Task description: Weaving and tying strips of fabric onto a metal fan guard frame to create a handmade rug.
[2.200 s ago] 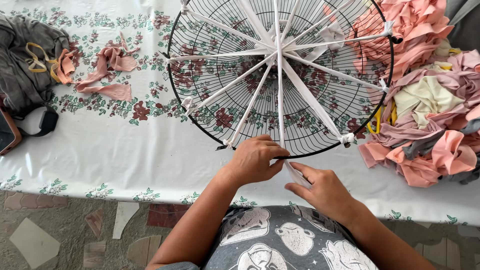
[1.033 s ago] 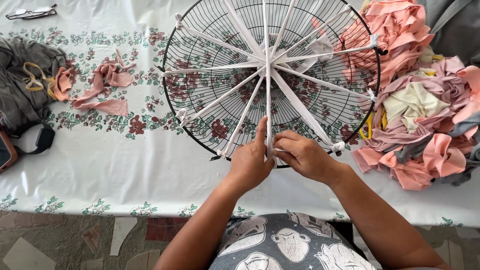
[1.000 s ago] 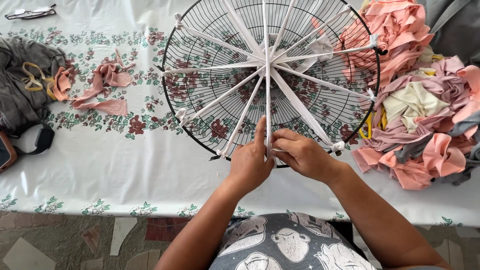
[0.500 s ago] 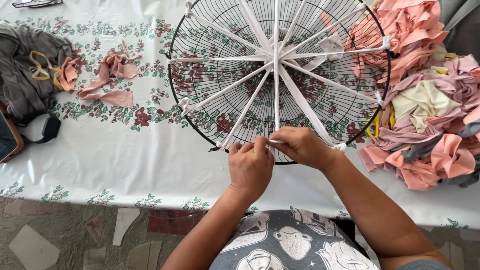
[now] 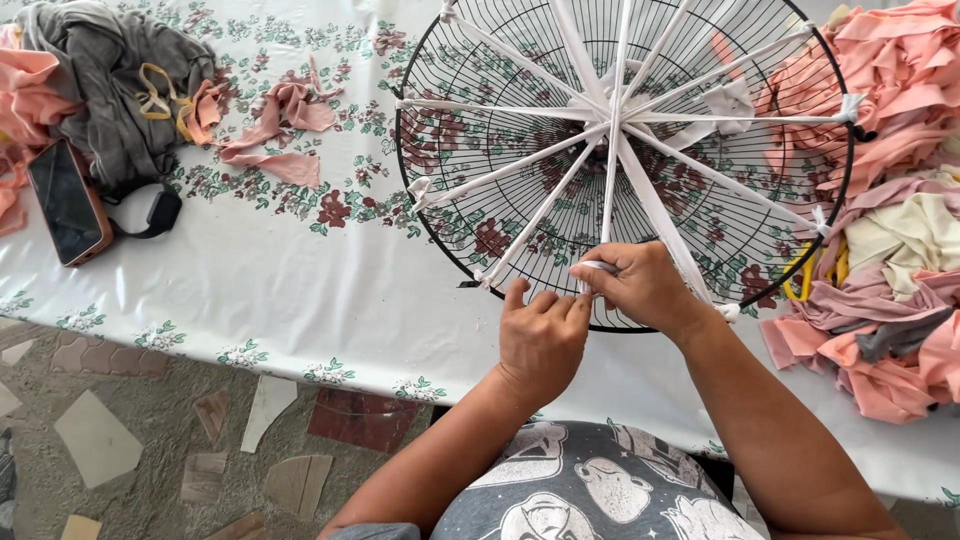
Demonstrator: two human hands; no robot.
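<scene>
Head view: the right hand is pinching the loose end of a white fabric strip between thumb and forefinger at the near rim of the round black wire fan guard, which is lying on the floral plastic tablecloth. The left hand, fingers curled but gripping nothing visible, is bracing just below the rim. Keeping the strip taut while cinching appears advisable. Compared with half a second ago, the left hand is sitting lower, off the strip, and the dark phone is showing fully.
</scene>
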